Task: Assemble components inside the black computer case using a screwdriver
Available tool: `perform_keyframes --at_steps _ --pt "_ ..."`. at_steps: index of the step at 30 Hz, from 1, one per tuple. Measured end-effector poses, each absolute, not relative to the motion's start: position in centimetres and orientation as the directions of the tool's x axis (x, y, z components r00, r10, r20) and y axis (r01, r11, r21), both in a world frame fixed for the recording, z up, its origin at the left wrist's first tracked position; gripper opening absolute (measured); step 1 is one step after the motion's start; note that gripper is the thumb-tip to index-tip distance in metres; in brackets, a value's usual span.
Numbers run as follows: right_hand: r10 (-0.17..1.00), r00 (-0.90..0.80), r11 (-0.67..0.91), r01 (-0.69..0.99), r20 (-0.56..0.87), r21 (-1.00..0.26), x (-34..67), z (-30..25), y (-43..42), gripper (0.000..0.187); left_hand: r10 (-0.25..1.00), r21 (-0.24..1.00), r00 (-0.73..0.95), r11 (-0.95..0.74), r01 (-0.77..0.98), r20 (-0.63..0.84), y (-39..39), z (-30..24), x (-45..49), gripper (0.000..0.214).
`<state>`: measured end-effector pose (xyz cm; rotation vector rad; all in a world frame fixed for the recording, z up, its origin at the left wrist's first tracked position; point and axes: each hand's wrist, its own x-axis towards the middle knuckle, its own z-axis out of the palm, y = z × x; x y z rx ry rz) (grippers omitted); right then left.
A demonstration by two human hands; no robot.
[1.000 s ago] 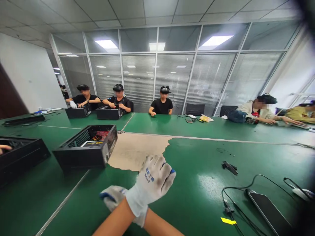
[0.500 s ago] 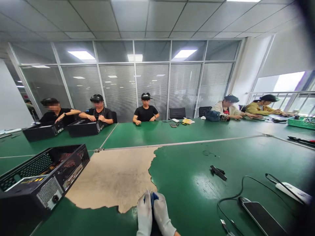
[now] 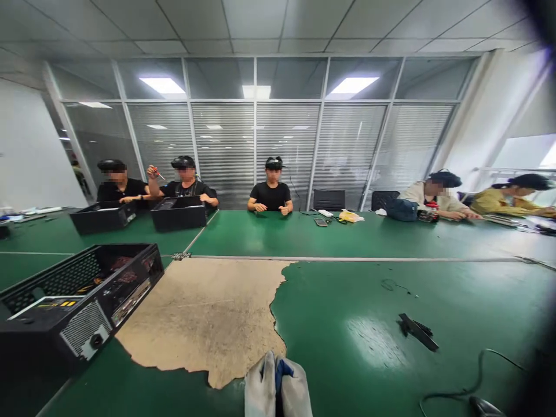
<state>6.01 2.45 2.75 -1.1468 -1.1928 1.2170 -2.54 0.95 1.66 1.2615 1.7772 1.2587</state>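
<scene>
My left hand [image 3: 259, 383] and my right hand [image 3: 295, 389] are side by side at the bottom centre, in pale gloves with blue palms. Their fingers curl inward and meet at the tips. Whatever they may hold is hidden behind the gloves. Both are over the near edge of a torn brown sheet [image 3: 217, 313], which lies flat on the green table [image 3: 339, 301]. To the left, apart from my hands, stands an open black computer case [image 3: 89, 310] with a vented power supply and cables inside.
A black strip-like object [image 3: 419, 331] and a thin wire [image 3: 397, 285] lie right of the sheet. A dark cable [image 3: 480, 370] curves at the lower right. Across the table sit several people, two with black cases [image 3: 179, 215]; one raises a red-handled tool [image 3: 155, 171].
The view has turned left and down, so the cable and phone-like device slide toward the lower right edge. My hands stay together. A person across has raised a hand with a tool.
</scene>
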Motion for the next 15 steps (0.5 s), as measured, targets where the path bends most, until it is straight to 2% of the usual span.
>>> perform_keyframes --at_steps 7,15 --pt "0.999 -0.039 -0.013 -0.105 -0.009 -0.994 6.23 2.76 2.15 0.02 0.931 0.956 -0.363 0.136 0.259 -0.034 0.96 1.35 -2.78 0.072" --pt "0.997 0.029 0.075 -0.137 0.071 -0.988 5.93 3.1 2.13 0.027 0.931 0.964 -0.362 0.132 0.232 -0.041 0.77 2.02 -2.64 0.075"
